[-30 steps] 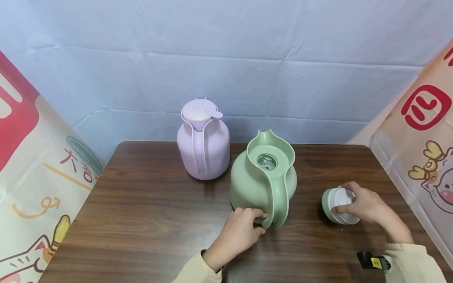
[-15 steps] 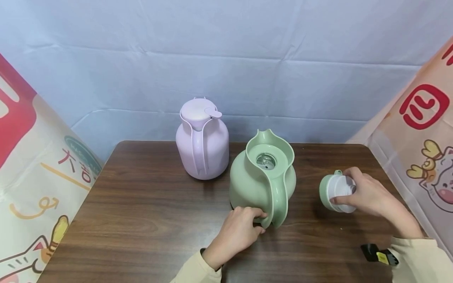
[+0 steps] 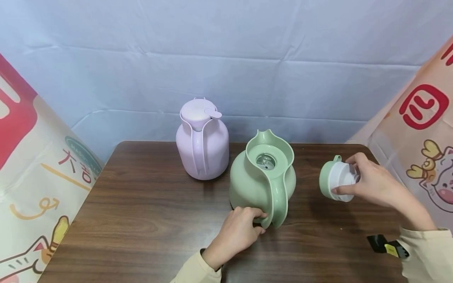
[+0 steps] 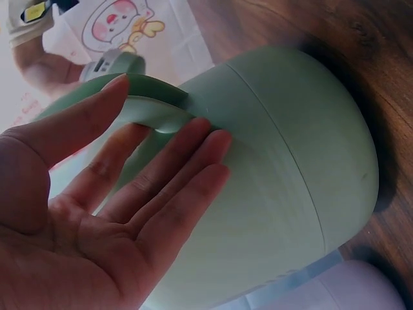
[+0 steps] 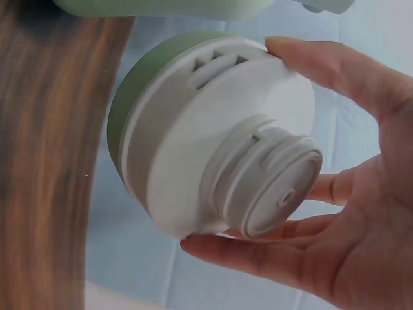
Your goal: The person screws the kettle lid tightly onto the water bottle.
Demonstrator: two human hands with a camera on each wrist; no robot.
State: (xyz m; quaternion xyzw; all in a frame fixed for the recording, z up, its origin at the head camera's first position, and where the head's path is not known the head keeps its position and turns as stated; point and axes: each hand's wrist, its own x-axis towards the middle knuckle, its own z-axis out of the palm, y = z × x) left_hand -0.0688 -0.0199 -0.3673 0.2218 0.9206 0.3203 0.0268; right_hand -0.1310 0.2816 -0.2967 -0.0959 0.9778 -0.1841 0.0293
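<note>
A green vacuum jug [image 3: 251, 184] stands upright on the table, its top uncovered and the round mouth [image 3: 266, 161] showing. My left hand [image 3: 240, 230] is at the lower end of its handle [image 3: 279, 202]. In the left wrist view, thumb and index finger lie about the handle, and the other fingers [image 4: 187, 194] stretch along the jug's body. To the right, my right hand [image 3: 376, 182] grips the jug's lid [image 3: 337, 181] by its white lower part. The lid is tilted sideways, its threaded plug [image 5: 271, 181] facing my palm in the right wrist view.
A lilac vacuum jug [image 3: 203, 145] with its lid on stands behind and left of the green one. The brown wooden table [image 3: 148, 228] ends at a pale blue cloth [image 3: 226, 78]. Printed cloths hang at the left [image 3: 42, 177] and right [image 3: 421, 145].
My right hand has raised the lid and carried it farther back over the table, turning its underside more toward the right. The left hand and both jugs have stayed in place.
</note>
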